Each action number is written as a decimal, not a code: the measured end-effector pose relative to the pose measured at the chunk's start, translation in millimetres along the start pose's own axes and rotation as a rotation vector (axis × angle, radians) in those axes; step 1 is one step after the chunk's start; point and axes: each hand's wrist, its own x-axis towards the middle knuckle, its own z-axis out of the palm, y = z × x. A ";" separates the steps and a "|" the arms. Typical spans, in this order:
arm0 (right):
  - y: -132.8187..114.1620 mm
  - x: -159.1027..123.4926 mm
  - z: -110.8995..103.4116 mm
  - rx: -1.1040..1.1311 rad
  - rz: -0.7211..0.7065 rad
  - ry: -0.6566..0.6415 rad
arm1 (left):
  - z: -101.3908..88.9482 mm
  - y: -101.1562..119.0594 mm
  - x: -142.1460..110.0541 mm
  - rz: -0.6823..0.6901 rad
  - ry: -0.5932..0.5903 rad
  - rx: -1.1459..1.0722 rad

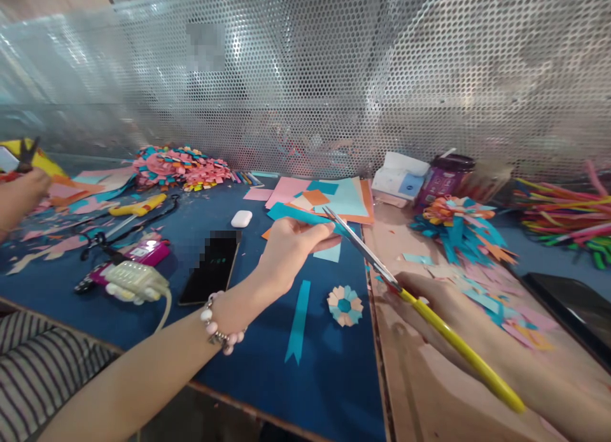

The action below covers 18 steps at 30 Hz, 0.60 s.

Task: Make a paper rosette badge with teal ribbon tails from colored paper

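Note:
My left hand [286, 251] pinches a blue paper strip [298, 214] between thumb and fingers, above the blue table. In my right hand [429, 302] is a pair of scissors [449, 340] with yellow handles, its blades lying at the strip's right end; I cannot tell whether they touch it. Below my left hand lies a blue ribbon-shaped piece [299, 324] with a notched end. Beside it is a paper flower [345, 306] in peach and blue. Behind the strip are stacked pink, orange and pale blue paper sheets [353, 200].
A phone [210, 270], an earbud case [241, 219] and yellow-handled glue gun [138, 206] lie to the left, near a heap of paper pieces [176, 168]. Blue and orange paper tassels [458, 225] and scraps lie right. Another person's hand [21, 197] holds scissors at far left.

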 end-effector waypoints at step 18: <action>6.5 1.1 0.2 0.034 -0.024 -0.017 | 0.3 0.1 -0.1 -0.015 0.030 -0.004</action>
